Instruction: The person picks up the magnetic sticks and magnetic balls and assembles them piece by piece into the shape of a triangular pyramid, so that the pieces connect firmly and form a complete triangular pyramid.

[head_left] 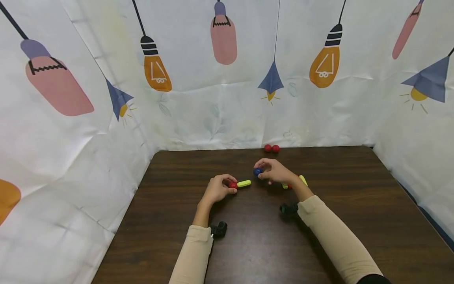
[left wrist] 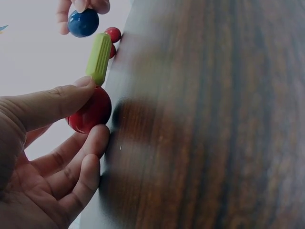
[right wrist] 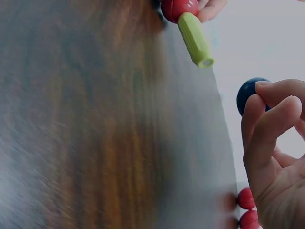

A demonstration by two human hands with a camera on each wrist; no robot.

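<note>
My left hand (head_left: 218, 187) pinches a red ball (left wrist: 93, 112) between thumb and fingers, low over the table. From that ball a ribbed yellow-green stick (left wrist: 98, 58) juts out, its free end pointing right in the head view. To the right and a little farther back, my right hand (head_left: 274, 172) grips a dark blue ball (right wrist: 251, 93) with thumb and fingertips. In the right wrist view the blue ball is apart from the stick's free end, which shows a small pale spot at its tip.
Two red balls (head_left: 271, 148) sit side by side at the table's back edge. Behind my right wrist lie more yellow-green sticks (head_left: 303, 180) with a bit of red, partly hidden. A patterned white cloth (head_left: 227, 114) hangs around the dark wooden table (head_left: 248, 252).
</note>
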